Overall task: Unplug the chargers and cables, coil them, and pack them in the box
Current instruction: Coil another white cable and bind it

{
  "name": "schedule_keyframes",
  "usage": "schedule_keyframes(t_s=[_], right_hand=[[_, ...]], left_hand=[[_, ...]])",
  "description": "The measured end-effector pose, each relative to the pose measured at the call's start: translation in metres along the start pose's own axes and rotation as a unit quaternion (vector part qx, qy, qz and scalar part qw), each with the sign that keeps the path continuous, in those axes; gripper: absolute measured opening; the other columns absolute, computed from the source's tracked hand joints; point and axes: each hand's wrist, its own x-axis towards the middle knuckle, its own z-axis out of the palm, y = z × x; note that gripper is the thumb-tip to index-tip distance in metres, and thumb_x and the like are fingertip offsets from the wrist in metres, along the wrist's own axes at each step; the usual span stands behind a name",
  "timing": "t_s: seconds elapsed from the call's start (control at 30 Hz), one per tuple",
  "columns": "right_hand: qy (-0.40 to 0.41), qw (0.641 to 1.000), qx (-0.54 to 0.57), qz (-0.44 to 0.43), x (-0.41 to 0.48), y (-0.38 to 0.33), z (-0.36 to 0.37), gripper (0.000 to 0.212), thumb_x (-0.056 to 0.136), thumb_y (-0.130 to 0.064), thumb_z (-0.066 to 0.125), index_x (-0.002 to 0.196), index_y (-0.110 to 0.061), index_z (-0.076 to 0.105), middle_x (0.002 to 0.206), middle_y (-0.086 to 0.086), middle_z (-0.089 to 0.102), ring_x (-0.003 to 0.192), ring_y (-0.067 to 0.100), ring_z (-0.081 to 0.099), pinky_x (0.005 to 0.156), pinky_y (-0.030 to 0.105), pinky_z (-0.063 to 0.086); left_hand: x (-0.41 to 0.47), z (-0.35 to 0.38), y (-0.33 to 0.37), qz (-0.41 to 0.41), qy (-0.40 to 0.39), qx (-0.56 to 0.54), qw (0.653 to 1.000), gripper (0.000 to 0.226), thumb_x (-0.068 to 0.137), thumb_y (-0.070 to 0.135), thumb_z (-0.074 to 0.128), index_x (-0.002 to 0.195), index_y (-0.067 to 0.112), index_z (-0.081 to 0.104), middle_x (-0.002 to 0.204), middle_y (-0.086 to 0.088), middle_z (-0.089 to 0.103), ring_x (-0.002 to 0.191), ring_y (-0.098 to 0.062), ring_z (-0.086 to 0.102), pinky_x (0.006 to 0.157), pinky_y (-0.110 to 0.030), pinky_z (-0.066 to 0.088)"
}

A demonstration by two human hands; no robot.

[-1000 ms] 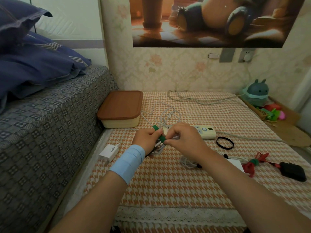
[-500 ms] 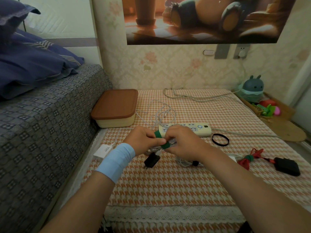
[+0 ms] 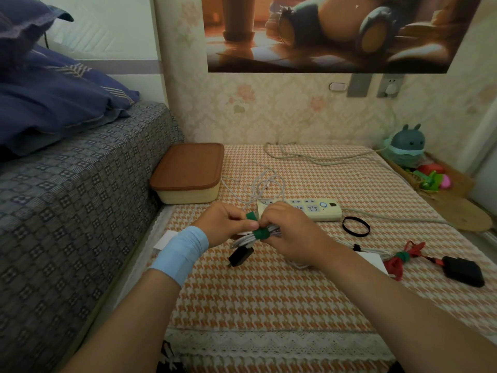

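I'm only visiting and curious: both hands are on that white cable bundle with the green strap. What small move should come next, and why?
Probably pressing the loose end of the green strap flat to fasten it. The strap already circles the coiled white cable, which the left hand and right hand both grip, and its end sticks up between them. Packing into the lidded box would come afterwards.

Forearms stretched forward, left hand (image 3: pixel 223 224) and right hand (image 3: pixel 291 230) close together, both pinching coiled cable (image 3: pixel 242 240)
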Motion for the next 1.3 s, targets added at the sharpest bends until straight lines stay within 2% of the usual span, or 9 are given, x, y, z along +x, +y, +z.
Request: schedule_keyframes(t_s=[0.27, 0.4, 0.67, 0.73, 0.83, 0.97, 1.1, 1.2, 1.3], right_hand=[[0.037, 0.993, -0.065, -0.09, 0.001, -0.002, -0.002, 0.019, 0.087, -0.008, 0.075, 0.087, -0.01, 0.056, 0.092, -0.001, 0.053, 0.092, 0.016, 0.046, 0.077, 0.027, 0.042], [0.077, 0.986, -0.089, -0.117, 0.0, -0.002, -0.008, 0.019, 0.084, -0.004, 0.075, 0.088, -0.006, 0.057, 0.096, 0.007, 0.057, 0.093, 0.019, 0.047, 0.08, 0.022, 0.038], [0.15, 0.967, -0.146, -0.147, 0.006, 0.001, -0.012, 0.021, 0.081, -0.001, 0.077, 0.077, -0.003, 0.057, 0.088, 0.013, 0.058, 0.078, 0.024, 0.05, 0.07, 0.022, 0.035], [0.154, 0.965, -0.151, -0.148, 0.006, 0.0, -0.009, 0.019, 0.08, 0.003, 0.074, 0.077, -0.003, 0.056, 0.088, 0.014, 0.057, 0.078, 0.023, 0.048, 0.07, 0.021, 0.034], [0.165, 0.97, -0.142, -0.109, 0.01, 0.001, -0.007, 0.022, 0.078, 0.003, 0.076, 0.08, -0.005, 0.056, 0.089, 0.01, 0.055, 0.079, 0.023, 0.05, 0.066, 0.028, 0.042], [0.134, 0.981, -0.133, -0.045, 0.016, -0.003, -0.005, 0.034, 0.071, 0.003, 0.079, 0.089, -0.01, 0.053, 0.095, 0.003, 0.049, 0.085, 0.017, 0.045, 0.066, 0.029, 0.044], [0.022, 0.996, -0.076, 0.031, 0.014, -0.005, -0.009, 0.056, 0.078, -0.001, 0.075, 0.123, -0.021, 0.049, 0.124, -0.005, 0.046, 0.114, 0.013, 0.044, 0.088, 0.034, 0.05], [-0.06, 0.99, 0.0, 0.126, 0.004, -0.005, -0.014, 0.062, 0.089, -0.018, 0.069, 0.14, -0.033, 0.038, 0.135, -0.011, 0.045, 0.122, 0.008, 0.047, 0.097, 0.028, 0.046], [-0.047, 0.979, 0.035, 0.198, -0.001, -0.007, -0.019, 0.051, 0.094, -0.034, 0.065, 0.142, -0.03, 0.046, 0.136, -0.013, 0.049, 0.122, 0.007, 0.051, 0.098, 0.026, 0.044]], left_hand=[[0.0, 0.004, 0.0, 0.011, 0.01, -0.028, 0.999, 0.025, 0.081, 0.011, 0.076, 0.057, 0.016, 0.069, 0.05, 0.007, 0.052, 0.048, -0.006, 0.041, 0.049, -0.017, 0.037], [0.0, 0.009, 0.004, 0.006, 0.035, -0.089, 0.995, 0.023, 0.079, 0.011, 0.078, 0.058, 0.017, 0.069, 0.054, 0.004, 0.054, 0.051, -0.009, 0.042, 0.051, -0.017, 0.039], [0.0, 0.013, 0.009, -0.055, -0.061, -0.107, 0.991, 0.019, 0.087, 0.024, 0.071, 0.102, 0.012, 0.07, 0.103, -0.004, 0.072, 0.099, -0.019, 0.067, 0.092, -0.034, 0.052], [-0.004, 0.013, 0.012, -0.078, -0.086, -0.13, 0.985, 0.024, 0.09, 0.023, 0.068, 0.107, 0.005, 0.071, 0.097, -0.008, 0.075, 0.093, -0.023, 0.072, 0.082, -0.028, 0.055], [0.0, 0.014, 0.013, -0.089, -0.038, -0.158, 0.983, 0.017, 0.086, 0.015, 0.072, 0.1, 0.006, 0.075, 0.089, -0.01, 0.076, 0.079, -0.024, 0.073, 0.072, -0.028, 0.056], [0.008, 0.01, 0.006, -0.118, 0.002, -0.155, 0.981, 0.023, 0.074, 0.023, 0.083, 0.095, 0.015, 0.079, 0.096, -0.009, 0.076, 0.095, -0.031, 0.07, 0.094, -0.045, 0.054], [0.007, 0.01, 0.005, -0.119, 0.033, -0.097, 0.988, 0.026, 0.075, 0.024, 0.083, 0.1, 0.017, 0.079, 0.096, 0.0, 0.076, 0.089, -0.014, 0.07, 0.079, -0.024, 0.054], [0.005, 0.01, 0.004, -0.075, 0.069, -0.007, 0.995, 0.019, 0.082, 0.018, 0.077, 0.101, 0.015, 0.077, 0.084, 0.005, 0.074, 0.057, 0.004, 0.061, 0.052, -0.009, 0.045], [0.005, 0.014, 0.004, -0.016, 0.054, 0.049, 0.997, 0.016, 0.087, 0.016, 0.072, 0.101, 0.018, 0.078, 0.082, 0.011, 0.072, 0.07, -0.001, 0.066, 0.062, -0.01, 0.049]])
